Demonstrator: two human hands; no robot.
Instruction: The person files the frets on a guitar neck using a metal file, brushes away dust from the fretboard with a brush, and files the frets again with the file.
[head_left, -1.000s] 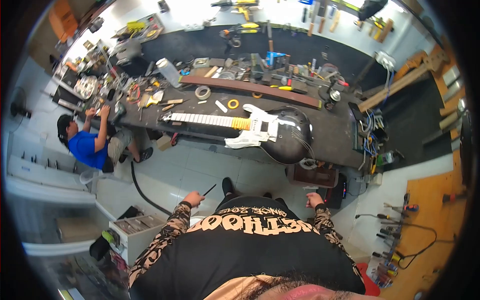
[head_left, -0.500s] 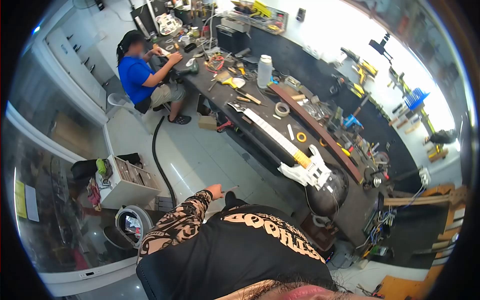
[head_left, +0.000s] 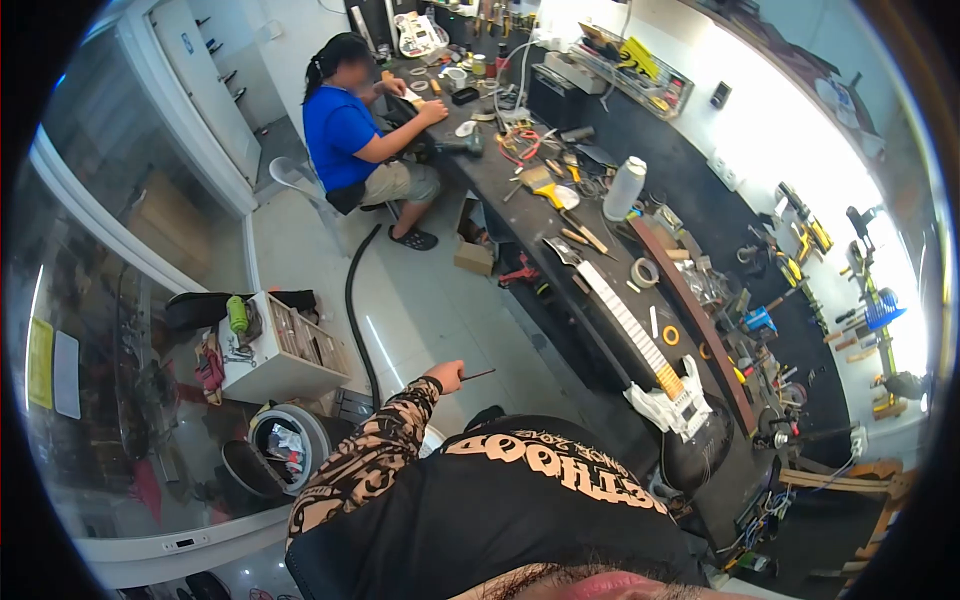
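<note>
My left hand point(head_left: 446, 376), at the end of a patterned sleeve, is closed around a slim dark rod point(head_left: 480, 374). The rod sticks out to the right over the floor; its exact kind is too small to make out. My right hand is outside the picture. On the workbench to the right lies a white electric guitar point(head_left: 672, 405), its pale neck point(head_left: 630, 328) pointing to the back left. It rests apart from my left hand.
A person in a blue shirt point(head_left: 338, 135) sits at the bench's far end. Tape rolls point(head_left: 644, 272), a frosted bottle point(head_left: 625, 188) and a long brown bar point(head_left: 690, 325) lie on the bench. A drawer cabinet point(head_left: 265, 365) and an open bin point(head_left: 290, 445) stand left. A black hose point(head_left: 352, 290) crosses the floor.
The view has swung, so bench, guitar and seated person now appear farther right. My left hand still holds the rod, which now shows more sharply.
</note>
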